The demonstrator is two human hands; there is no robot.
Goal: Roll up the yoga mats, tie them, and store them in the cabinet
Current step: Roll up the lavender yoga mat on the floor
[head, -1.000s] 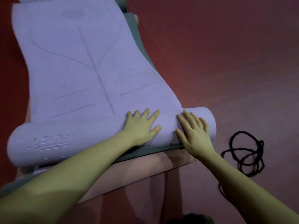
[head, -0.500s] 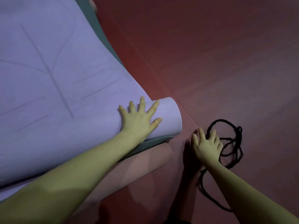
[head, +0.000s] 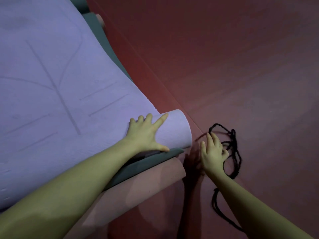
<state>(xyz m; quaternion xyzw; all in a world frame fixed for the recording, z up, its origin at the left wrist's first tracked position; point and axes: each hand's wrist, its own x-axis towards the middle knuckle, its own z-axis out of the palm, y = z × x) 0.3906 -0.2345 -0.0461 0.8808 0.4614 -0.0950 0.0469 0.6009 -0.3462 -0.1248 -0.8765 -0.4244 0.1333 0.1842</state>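
My left hand (head: 145, 135) lies flat, fingers spread, pressing down on the rolled end of the purple mat (head: 60, 83); my right hand (head: 213, 152) is on the floor (head: 241, 66) just right of that roll, fingers curling into the black cord (head: 231, 147), though I cannot tell whether they have closed on it yet. The roll sits at the near end of the mat, and the rest lies flat beyond it. The mat looks soft, light and springy, so I judge it would uncurl if I lifted my palm. I would take hold around the middle of the roll, not at its open end. Under the purple mat lies a green mat (head: 146, 163), and under that a pink mat (head: 138, 195), both sticking out on the near side of the roll. The cord is loose and tangled, and could snag. No cabinet is in view.
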